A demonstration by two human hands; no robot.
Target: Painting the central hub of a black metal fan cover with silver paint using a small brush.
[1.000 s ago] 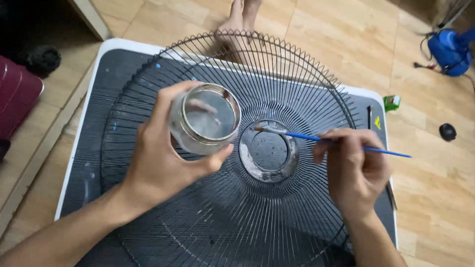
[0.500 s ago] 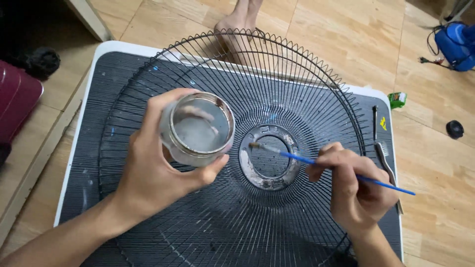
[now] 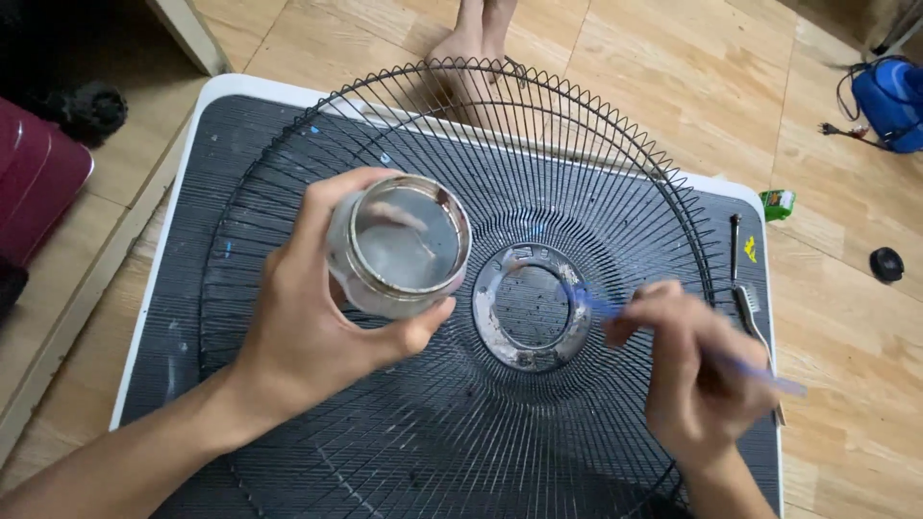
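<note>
Looking down on a dark ribbed mat with a white rim (image 3: 144,317), spread across most of the frame over pale wooden floor. Lying flat on it and nearly covering it, a round black wire fan guard (image 3: 615,144). No shift in either since a second ago.

Left of centre: the left hand (image 3: 288,336), wrapped firmly around a small glass jar with a metal rim (image 3: 399,245), mouth tipped up toward the camera, greyish liquid inside. Held above the wires, just left of the hub, much where it was a second ago.

Lower right, and here comes the change: the right hand (image 3: 702,375), pinched narrowly on a thin blue-handled paintbrush (image 3: 769,377), now lower and further right than before. Blurred with motion, so hard to read the bristles. A second ago the tip was sitting at the upper left of the hub; now swung across to its right edge.

At centre: the flat silvery metal ring of the guard's hub (image 3: 490,332), smeared and patchy. Judging by the brush's new spot, working round the ring, left side done with and right side in hand.

Off at the right edge of the mat: a slim toothbrush-like tool (image 3: 745,298), untouched. Beyond it, on the floor, a small green packet (image 3: 777,202).
</note>
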